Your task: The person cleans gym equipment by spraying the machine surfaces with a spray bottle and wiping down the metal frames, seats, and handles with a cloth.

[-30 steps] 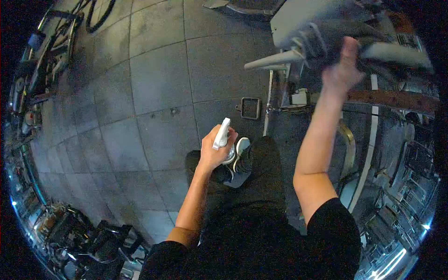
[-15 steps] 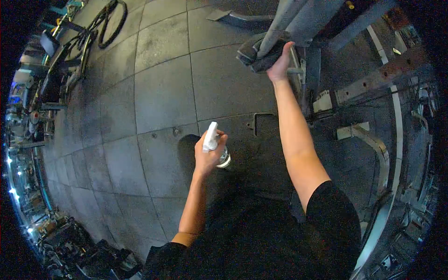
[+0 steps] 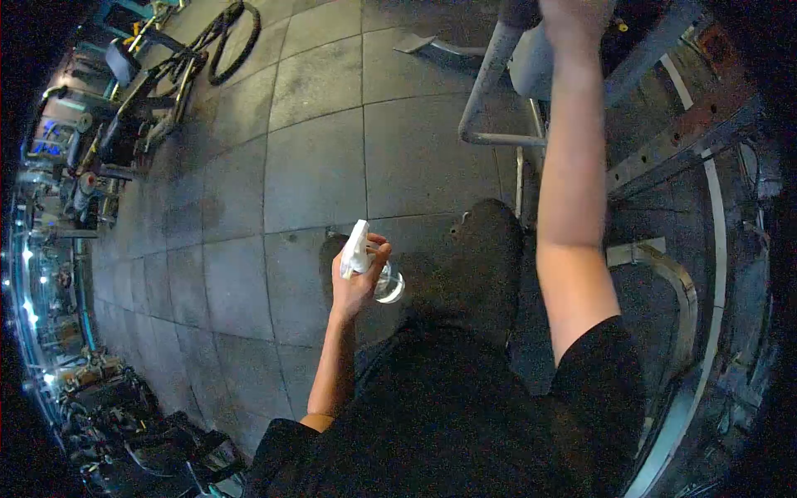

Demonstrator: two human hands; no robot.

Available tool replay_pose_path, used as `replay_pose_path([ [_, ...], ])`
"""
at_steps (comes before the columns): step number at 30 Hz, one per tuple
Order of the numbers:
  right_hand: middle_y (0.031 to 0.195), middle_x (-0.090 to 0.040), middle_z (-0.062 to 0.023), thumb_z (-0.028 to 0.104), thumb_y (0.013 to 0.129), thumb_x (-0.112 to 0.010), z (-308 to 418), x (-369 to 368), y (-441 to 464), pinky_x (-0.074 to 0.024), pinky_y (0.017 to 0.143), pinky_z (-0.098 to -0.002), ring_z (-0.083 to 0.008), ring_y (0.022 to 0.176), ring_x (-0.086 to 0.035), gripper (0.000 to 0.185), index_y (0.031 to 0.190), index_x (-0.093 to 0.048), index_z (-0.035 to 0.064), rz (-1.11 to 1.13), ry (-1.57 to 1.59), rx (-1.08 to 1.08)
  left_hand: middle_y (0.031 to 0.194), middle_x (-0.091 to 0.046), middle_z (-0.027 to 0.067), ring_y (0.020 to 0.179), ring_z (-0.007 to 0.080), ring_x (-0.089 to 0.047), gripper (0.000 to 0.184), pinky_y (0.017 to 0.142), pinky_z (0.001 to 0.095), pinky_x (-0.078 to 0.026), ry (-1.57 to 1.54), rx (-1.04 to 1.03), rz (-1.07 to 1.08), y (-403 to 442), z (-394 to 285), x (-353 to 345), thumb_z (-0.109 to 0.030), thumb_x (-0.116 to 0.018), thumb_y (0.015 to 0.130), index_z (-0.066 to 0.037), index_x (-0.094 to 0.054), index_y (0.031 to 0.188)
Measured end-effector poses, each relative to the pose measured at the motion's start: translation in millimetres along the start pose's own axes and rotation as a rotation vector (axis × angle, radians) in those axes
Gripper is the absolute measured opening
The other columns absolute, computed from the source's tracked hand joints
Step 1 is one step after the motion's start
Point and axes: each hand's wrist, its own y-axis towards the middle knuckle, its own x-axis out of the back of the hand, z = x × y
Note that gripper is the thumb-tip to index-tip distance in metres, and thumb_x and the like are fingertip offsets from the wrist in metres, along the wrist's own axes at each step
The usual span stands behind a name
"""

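Note:
My left hand (image 3: 359, 274) is wrapped round the neck of a spray bottle (image 3: 388, 287) with a white trigger head and a clear body, held over my lap. At the top edge, my right hand (image 3: 577, 21) reaches up beside a bent grey metal bar (image 3: 486, 87); it is blurred and its fingers are cut off or hidden. Something dark (image 3: 520, 12) covers the upper part of the bar next to that hand; whether it is cloth or a grip I cannot tell.
Dark square tiles (image 3: 315, 166) cover the floor. A thick black rope (image 3: 247, 50) lies by equipment at the upper left. A rusty-brown beam (image 3: 664, 153) and a curved metal tube (image 3: 681, 282) stand on the right. More dark equipment (image 3: 116, 423) is at the lower left.
My right hand has moved up and right from the bar's lower end, where it was pressing a dark cloth. The view has shifted; my left hand still holds the bottle.

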Motion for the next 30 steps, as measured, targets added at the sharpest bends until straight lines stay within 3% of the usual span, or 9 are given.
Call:
replay_pose_path([
  [2,0.117,-0.068,-0.0082,0.029,0.092,-0.079,11,-7,-29,-0.0523,0.089,-0.0348,-0.0198,0.104,-0.066,0.059,0.136,-0.054,-0.0018,-0.04,-0.258,-0.403,0.085,-0.067,0.0002,0.076,0.0073,-0.06,0.015,0.069,0.0252,-0.049,0.024,-0.009,0.003,-1,-4,0,-0.014,-0.075,0.094,-0.004,-0.069,0.103],
  [3,0.122,-0.069,-0.0107,0.034,0.088,-0.081,-43,14,-66,-0.0451,0.103,-0.0361,-0.0207,0.115,-0.063,0.053,0.124,-0.065,-0.0001,-0.095,-0.377,-0.163,0.085,-0.067,0.0002,0.076,0.0072,-0.06,0.015,0.07,0.0252,-0.049,0.034,-0.036,-0.006,-2,-2,0,-0.015,-0.074,0.094,-0.004,-0.069,0.103],
  [4,0.114,-0.071,-0.0111,0.032,0.081,-0.089,-72,21,-89,-0.0487,0.095,-0.0353,-0.0178,0.105,-0.065,0.058,0.12,-0.065,-0.0043,-0.079,-0.306,-0.084,0.085,-0.067,0.0001,0.076,0.0071,-0.06,0.015,0.07,0.0252,-0.049,0.042,-0.07,-0.016,-1,6,0,-0.015,-0.074,0.094,-0.004,-0.069,0.103],
  [6,0.119,-0.072,-0.0159,0.039,0.083,-0.085,-85,32,-149,-0.0519,0.095,-0.0385,-0.0254,0.107,-0.069,0.063,0.126,-0.062,-0.0008,0.02,-0.354,-0.562,0.083,-0.067,-0.0001,0.077,0.0068,-0.059,0.017,0.07,0.0249,-0.049,0.057,-0.069,-0.022,-1,4,-1,-0.016,-0.075,0.094,-0.003,-0.069,0.102],
  [16,0.124,-0.066,-0.0225,0.057,0.083,-0.079,-288,121,-402,-0.0387,0.111,-0.0436,-0.0368,0.125,-0.056,0.091,0.145,-0.045,-0.0014,0.443,-1.059,-0.527,0.089,-0.071,0.0031,0.081,0.0096,-0.065,0.02,0.073,0.0269,-0.052,-0.008,0.089,-0.062,-10,33,3,-0.016,-0.076,0.092,-0.001,-0.07,0.104],
  [19,0.143,-0.055,-0.0213,0.063,0.083,-0.076,-207,101,-309,-0.0342,0.115,-0.0408,-0.0328,0.133,-0.05,0.107,0.155,-0.03,-0.0028,0.663,-0.497,-1.033,0.089,-0.072,0.0034,0.084,0.0113,-0.068,0.021,0.074,0.0275,-0.053,0.058,0.087,-0.031,-8,34,2,-0.017,-0.076,0.093,-0.001,-0.07,0.104],
  [21,0.15,-0.048,-0.0178,0.061,0.09,-0.069,-170,79,-284,-0.0309,0.118,-0.0386,-0.0291,0.137,-0.046,0.1,0.156,-0.029,-0.0023,0.411,-0.294,-1.074,0.088,-0.072,0.0034,0.083,0.0114,-0.068,0.021,0.073,0.0275,-0.053,0.094,0.066,-0.019,-10,40,2,-0.017,-0.076,0.093,-0.002,-0.069,0.105],
  [24,0.149,-0.049,-0.0137,0.055,0.098,-0.058,-141,61,-233,-0.0338,0.115,-0.0393,-0.0264,0.135,-0.048,0.081,0.153,-0.035,0.0001,0.048,0.074,-0.881,0.088,-0.071,0.0025,0.081,0.0099,-0.066,0.023,0.072,0.0266,-0.052,0.039,0.096,-0.016,-7,37,-1,-0.019,-0.078,0.092,-0.002,-0.07,0.105],
  [30,0.128,-0.061,-0.0095,0.036,0.098,-0.063,1,-32,-28,-0.0461,0.098,-0.0377,-0.0217,0.115,-0.06,0.057,0.14,-0.049,0.0007,-0.253,-0.016,-0.231,0.089,-0.069,0.0018,0.081,0.0098,-0.065,0.024,0.071,0.026,-0.052,0.004,0.084,0.039,-1,17,4,-0.019,-0.079,0.091,-0.003,-0.069,0.106],
])
